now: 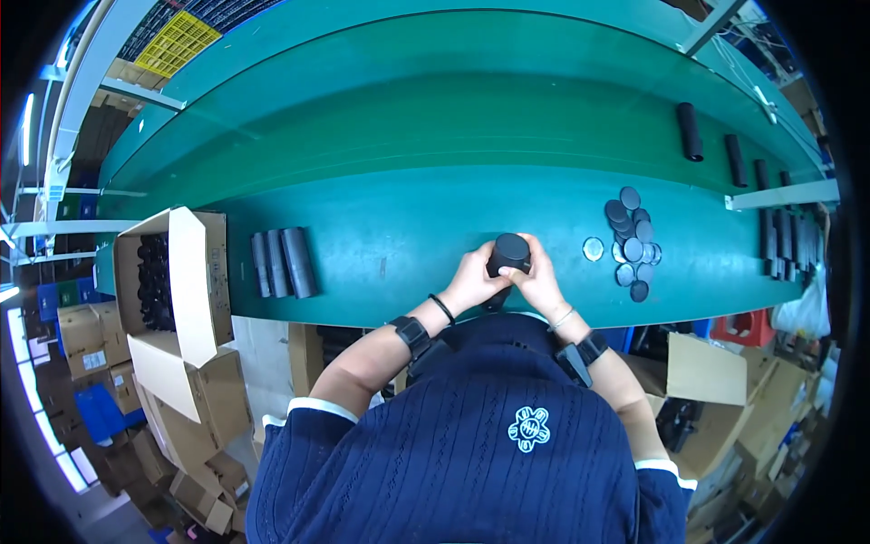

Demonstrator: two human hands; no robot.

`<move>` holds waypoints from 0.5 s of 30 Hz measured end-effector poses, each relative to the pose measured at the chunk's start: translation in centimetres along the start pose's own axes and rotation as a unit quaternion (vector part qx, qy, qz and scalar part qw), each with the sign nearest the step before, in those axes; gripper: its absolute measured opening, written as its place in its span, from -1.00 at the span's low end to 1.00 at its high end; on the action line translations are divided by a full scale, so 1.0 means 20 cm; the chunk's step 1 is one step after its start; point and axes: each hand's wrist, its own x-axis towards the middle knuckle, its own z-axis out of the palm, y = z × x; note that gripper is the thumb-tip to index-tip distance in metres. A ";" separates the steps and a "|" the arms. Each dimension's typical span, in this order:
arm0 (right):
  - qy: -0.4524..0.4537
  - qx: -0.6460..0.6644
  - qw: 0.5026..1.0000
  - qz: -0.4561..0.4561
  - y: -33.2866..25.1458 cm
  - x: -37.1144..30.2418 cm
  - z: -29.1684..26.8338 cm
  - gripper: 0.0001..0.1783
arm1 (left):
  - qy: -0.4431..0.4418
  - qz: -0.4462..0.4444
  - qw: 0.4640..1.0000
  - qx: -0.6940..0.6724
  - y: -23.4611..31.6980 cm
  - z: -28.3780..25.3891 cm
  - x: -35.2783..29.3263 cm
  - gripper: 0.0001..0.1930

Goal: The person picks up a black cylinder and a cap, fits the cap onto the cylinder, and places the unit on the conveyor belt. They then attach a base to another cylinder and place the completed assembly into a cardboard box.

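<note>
Navy shirt (435, 453) lies nearest, beyond it a black, flat-topped cylinder (512, 247).

A held tube (512, 245) is sitting between the left hand (473, 279) and the right hand (544, 279), at the near middle of a workbench (408, 208). To its left, a group of tubes (295, 263) is lying side by side; farther left, an open carton (193, 281) is holding parts (156, 281). Right of the hands, a cluster of discs (633, 250) is spreading, with a single disc (593, 248) lying just left of it. A row of tubes (785, 238) is lying at the right end. Beyond the workbench, a long strip (408, 118) is stretching left to right, loose tubes (691, 131) resting on its right part.
</note>
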 end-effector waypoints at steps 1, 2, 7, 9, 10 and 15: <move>0.000 -0.002 1.000 -0.001 -0.01 0.00 0.00 -0.42 | 0.001 0.002 1.000 -0.001 -0.01 -0.01 0.00 -0.47; -0.024 0.038 0.999 0.023 -0.01 0.00 -0.01 -0.41 | 0.000 0.011 1.000 -0.005 -0.02 -0.01 -0.01 -0.47; -0.067 0.053 0.995 0.043 -0.10 -0.05 -0.07 -0.30 | 0.043 0.123 0.979 0.154 0.08 -0.09 -0.03 -0.44; -0.067 0.139 0.987 0.033 -0.14 -0.06 -0.10 -0.24 | 0.009 0.127 0.967 0.220 0.17 -0.14 -0.01 -0.41; -0.070 0.091 0.993 0.013 -0.16 -0.05 -0.11 -0.29 | 0.008 0.148 0.960 0.240 0.18 -0.16 0.00 -0.40; -0.049 0.059 0.997 0.016 -0.19 -0.09 -0.12 -0.33 | -0.002 0.231 0.921 0.313 0.19 -0.20 0.02 -0.38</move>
